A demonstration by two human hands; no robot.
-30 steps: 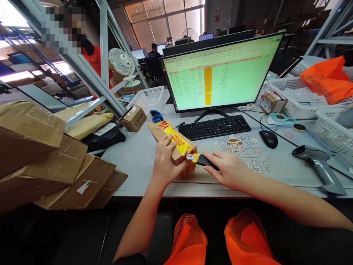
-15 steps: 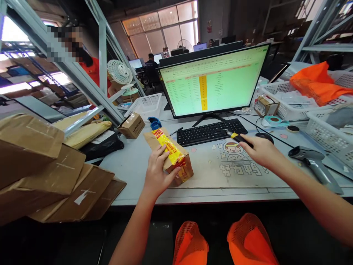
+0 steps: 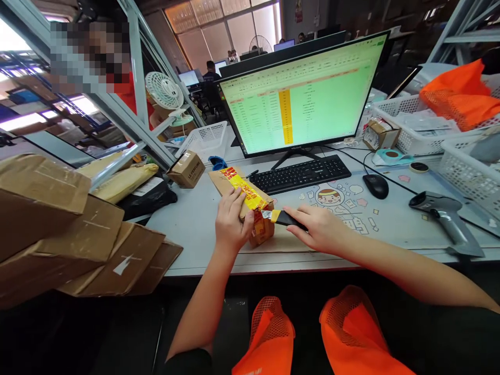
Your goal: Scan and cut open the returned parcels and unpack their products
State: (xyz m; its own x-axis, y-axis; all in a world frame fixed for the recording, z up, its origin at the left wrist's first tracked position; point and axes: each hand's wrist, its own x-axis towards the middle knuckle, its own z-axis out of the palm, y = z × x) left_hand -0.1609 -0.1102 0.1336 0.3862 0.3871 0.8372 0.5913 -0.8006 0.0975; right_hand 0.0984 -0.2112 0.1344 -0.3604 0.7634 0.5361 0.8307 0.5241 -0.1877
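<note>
A small cardboard box (image 3: 262, 233) with yellow and red tape along its top stands on the desk in front of the keyboard. My left hand (image 3: 231, 221) grips its near left side, fingers over the top and thumb by the taped corner. In my right hand (image 3: 318, 228) is a box cutter (image 3: 287, 219) with a black and yellow handle. Its blade end meets the tape at the box's right top edge; whether it has cut in, I cannot tell.
Stacked cardboard boxes (image 3: 58, 219) crowd the left. A keyboard (image 3: 300, 174), monitor (image 3: 304, 99) and mouse (image 3: 375, 186) stand behind. At right lie a barcode scanner (image 3: 449, 221) and white baskets (image 3: 472, 172). A person (image 3: 135, 99) is beyond the metal frame.
My right hand has moved left from beside the mouse, bringing the box cutter to the taped box. The left hand keeps its hold on the box. The view has shifted slightly.
</note>
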